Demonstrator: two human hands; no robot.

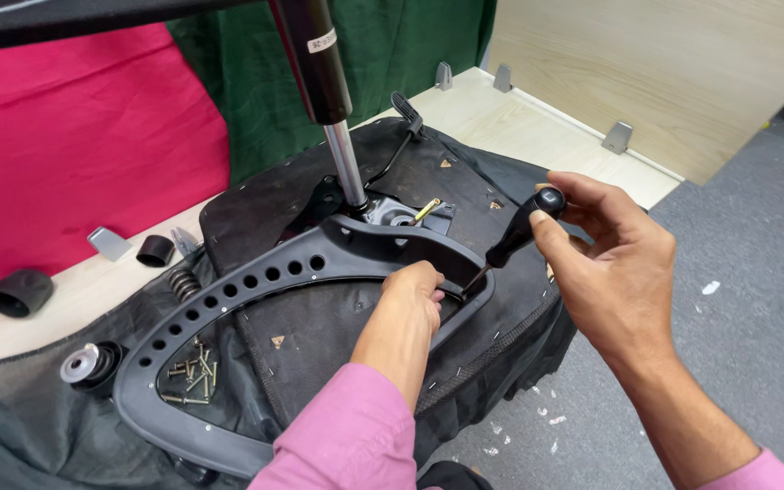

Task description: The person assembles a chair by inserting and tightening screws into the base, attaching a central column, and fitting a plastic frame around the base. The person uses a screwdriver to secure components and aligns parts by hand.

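While the right hand [605, 263] clasps the screwdriver [514, 238], its shaft slants toward seven o'clock, tip meeting the armrest bracket [256, 272] just beside the left hand [415, 304], whose fingers curl over that bracket's rim.

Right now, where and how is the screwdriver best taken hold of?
By its black handle, from above and the right, where the right hand already wraps it. The handle is thick and rises up-right, while the thin shaft slants down into the armrest bracket beside the left hand.
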